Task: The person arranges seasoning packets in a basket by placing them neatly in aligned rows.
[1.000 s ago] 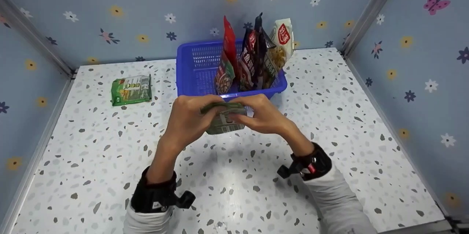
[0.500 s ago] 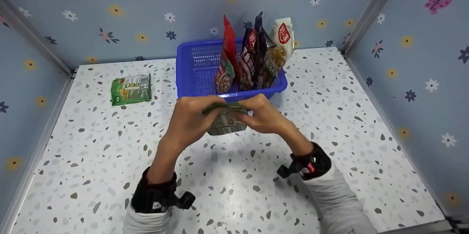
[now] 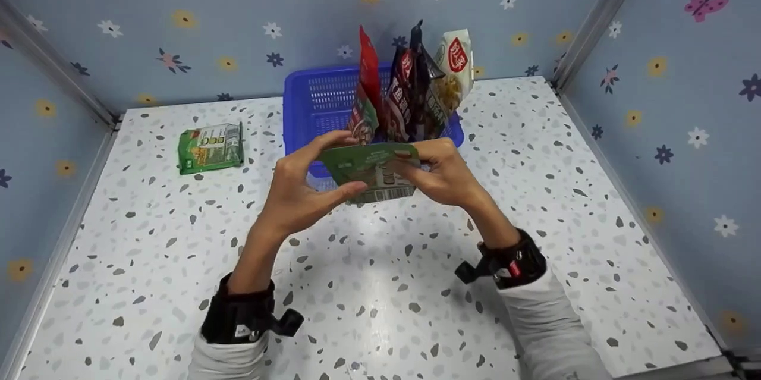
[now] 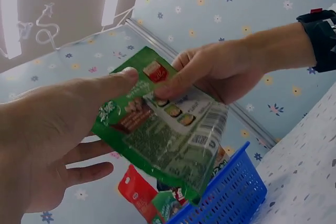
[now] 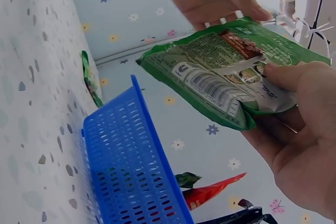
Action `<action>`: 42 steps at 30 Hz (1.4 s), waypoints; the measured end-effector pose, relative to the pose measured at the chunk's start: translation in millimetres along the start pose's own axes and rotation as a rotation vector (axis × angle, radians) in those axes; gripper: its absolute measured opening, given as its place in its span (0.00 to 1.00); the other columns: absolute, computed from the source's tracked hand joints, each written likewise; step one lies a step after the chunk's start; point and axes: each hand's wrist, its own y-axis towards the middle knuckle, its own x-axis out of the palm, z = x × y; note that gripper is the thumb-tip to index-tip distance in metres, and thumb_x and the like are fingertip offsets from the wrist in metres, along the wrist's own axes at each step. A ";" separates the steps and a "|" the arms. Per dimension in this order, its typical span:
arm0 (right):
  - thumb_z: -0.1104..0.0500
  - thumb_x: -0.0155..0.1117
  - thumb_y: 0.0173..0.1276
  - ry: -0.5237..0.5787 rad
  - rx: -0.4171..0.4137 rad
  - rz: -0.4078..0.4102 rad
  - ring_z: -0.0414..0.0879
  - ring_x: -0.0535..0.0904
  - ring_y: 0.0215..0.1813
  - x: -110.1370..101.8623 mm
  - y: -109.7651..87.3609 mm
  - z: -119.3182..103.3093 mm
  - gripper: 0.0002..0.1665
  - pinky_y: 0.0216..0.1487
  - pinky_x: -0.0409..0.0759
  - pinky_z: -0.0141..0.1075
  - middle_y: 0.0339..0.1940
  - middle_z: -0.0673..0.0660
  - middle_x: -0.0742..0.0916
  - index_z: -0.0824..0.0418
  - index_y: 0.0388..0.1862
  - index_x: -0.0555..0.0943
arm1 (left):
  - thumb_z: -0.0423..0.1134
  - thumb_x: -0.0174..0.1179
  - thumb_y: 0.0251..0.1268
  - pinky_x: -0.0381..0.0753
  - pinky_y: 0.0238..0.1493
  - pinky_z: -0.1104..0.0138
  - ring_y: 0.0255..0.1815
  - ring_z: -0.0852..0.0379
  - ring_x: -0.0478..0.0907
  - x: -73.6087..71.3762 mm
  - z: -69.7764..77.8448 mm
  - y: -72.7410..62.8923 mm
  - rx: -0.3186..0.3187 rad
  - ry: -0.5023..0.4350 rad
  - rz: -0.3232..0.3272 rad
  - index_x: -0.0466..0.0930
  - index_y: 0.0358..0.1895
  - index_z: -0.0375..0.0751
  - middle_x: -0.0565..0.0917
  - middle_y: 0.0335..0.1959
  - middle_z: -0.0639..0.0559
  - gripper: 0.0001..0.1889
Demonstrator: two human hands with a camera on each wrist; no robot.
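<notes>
A green food packet (image 3: 365, 165), its printed back with a barcode facing me, is raised at the near side of the blue basket (image 3: 289, 109). My right hand (image 3: 450, 176) pinches its right side, thumb on the printed back and fingers behind, as the right wrist view shows. Around the left side is my left hand (image 3: 294, 192), fingers spread and thumb stretched out. In the left wrist view that thumb (image 4: 123, 80) lies over the packet's edge, while the lower fingers (image 4: 89, 174) extend apart from it.
Several bags stand upright in the basket: a red one (image 3: 369, 65), dark ones (image 3: 399, 91) and a whitish one (image 3: 456, 79). Another green packet (image 3: 211, 148) lies flat on the speckled table at the left. Flower-patterned walls (image 3: 214, 23) enclose the back and sides.
The packet has risen slightly and more of its back shows. My left hand has loosened from its pinch and spread its fingers; the right hand still holds on.
</notes>
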 end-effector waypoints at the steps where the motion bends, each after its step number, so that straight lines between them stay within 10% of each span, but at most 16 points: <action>1: 0.70 0.73 0.77 0.007 0.005 0.012 0.38 0.76 0.26 -1.6 0.2 -0.7 0.07 0.32 0.73 0.27 0.29 0.60 0.93 0.64 0.45 0.95 | 0.38 0.87 0.62 0.86 0.73 0.63 0.69 0.53 0.89 0.4 -2.6 -1.3 -0.024 -0.042 0.002 0.75 0.83 0.44 0.90 0.70 0.49 0.46; 15: 0.76 0.69 0.74 0.171 0.047 0.108 0.38 0.90 0.43 -6.0 -0.9 -9.8 0.14 0.40 0.86 0.29 0.47 0.72 0.95 0.72 0.54 0.93 | 0.31 0.77 0.72 0.95 0.63 0.54 0.62 0.48 0.94 38.2 -21.4 -11.7 -0.212 -0.437 -0.068 0.85 0.73 0.42 0.93 0.64 0.45 0.28; 29: 0.74 0.69 0.76 0.117 0.014 0.086 0.36 0.75 0.30 -6.1 -0.9 -9.8 0.13 0.31 0.68 0.29 0.41 0.67 0.94 0.69 0.55 0.93 | 0.34 0.76 0.75 0.95 0.61 0.56 0.59 0.50 0.95 59.1 -17.8 -18.8 -0.270 -0.394 -0.080 0.86 0.72 0.41 0.94 0.64 0.42 0.25; 42: 0.74 0.70 0.75 0.120 0.062 0.086 0.34 0.84 0.34 -5.1 -2.2 -9.1 0.12 0.33 0.78 0.27 0.44 0.68 0.96 0.70 0.53 0.94 | 0.33 0.76 0.75 0.96 0.59 0.57 0.58 0.52 0.95 59.7 -19.0 -18.7 -0.264 -0.409 -0.039 0.88 0.69 0.39 0.95 0.61 0.41 0.22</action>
